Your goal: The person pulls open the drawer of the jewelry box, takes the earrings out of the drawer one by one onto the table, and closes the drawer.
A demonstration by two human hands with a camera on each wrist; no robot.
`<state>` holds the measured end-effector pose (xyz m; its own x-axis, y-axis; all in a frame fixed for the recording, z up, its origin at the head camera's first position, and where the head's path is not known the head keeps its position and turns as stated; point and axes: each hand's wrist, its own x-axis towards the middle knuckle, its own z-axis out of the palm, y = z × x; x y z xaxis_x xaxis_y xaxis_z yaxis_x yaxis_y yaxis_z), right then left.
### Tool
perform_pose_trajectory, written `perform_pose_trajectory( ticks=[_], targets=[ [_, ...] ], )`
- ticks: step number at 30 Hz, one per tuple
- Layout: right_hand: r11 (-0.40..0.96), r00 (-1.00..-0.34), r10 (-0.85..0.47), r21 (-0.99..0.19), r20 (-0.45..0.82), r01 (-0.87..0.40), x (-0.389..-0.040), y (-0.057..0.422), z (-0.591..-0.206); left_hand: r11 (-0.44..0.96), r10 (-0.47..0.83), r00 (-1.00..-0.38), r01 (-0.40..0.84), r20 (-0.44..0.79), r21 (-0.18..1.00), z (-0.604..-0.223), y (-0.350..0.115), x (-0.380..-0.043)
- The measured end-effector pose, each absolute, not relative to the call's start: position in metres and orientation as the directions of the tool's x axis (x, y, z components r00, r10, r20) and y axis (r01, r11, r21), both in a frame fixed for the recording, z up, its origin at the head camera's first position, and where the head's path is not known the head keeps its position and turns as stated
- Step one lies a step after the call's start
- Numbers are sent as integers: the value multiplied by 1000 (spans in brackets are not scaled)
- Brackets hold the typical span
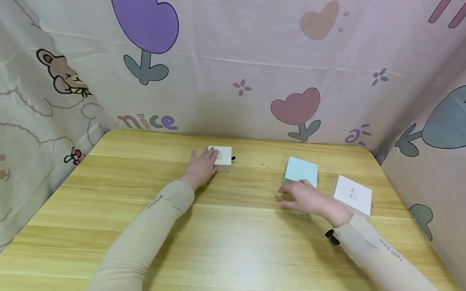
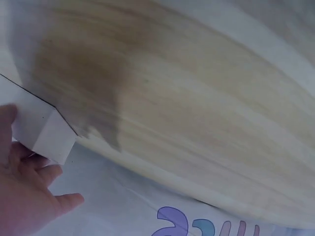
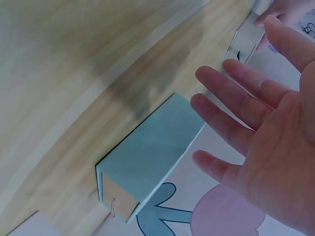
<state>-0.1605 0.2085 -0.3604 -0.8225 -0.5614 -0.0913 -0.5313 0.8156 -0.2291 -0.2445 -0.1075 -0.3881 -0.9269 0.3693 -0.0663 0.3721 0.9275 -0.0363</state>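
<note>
My left hand (image 1: pixel 201 165) is at a small white box (image 1: pixel 224 155) with a black ribbon tab, at the back of the table. Its fingers lie over the lid, and the thumb is on the front side; in the left wrist view that thumb is against the white box (image 2: pixel 32 115). Over the near edge of a light blue box (image 1: pixel 301 169) hovers my right hand (image 1: pixel 303 197), palm down. The right wrist view shows its fingers spread, with nothing between them, apart from the blue box (image 3: pixel 152 145).
A second white box (image 1: pixel 352 195) lies on the right, beside my right wrist. All the boxes sit on a wood-grain table (image 1: pixel 233 250). A patterned curtain (image 1: pixel 218 60) hangs along the table's back edge and both sides.
</note>
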Motion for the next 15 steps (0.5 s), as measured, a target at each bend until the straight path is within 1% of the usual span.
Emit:
perform_pose_trajectory(
  ticks=[3, 6, 11, 15],
  targets=[
    [822, -830, -552, -221, -85, -525, -160, 210, -360, 926, 373, -923, 376, -90, -24, -388, -107, -242],
    [831, -842, -537, -211, -60, -515, -159, 213, -358, 923, 383, -920, 384, -84, 6, -390, -106, -240],
    [868, -882, -471, -183, -10, -461, -163, 223, -350, 911, 413, -911, 412, -16, 33, -387, -102, -232],
    [915, -920, -389, -131, -46, -381, -174, 237, -347, 899, 436, -899, 437, 26, 34, -383, -95, -225]
  ],
)
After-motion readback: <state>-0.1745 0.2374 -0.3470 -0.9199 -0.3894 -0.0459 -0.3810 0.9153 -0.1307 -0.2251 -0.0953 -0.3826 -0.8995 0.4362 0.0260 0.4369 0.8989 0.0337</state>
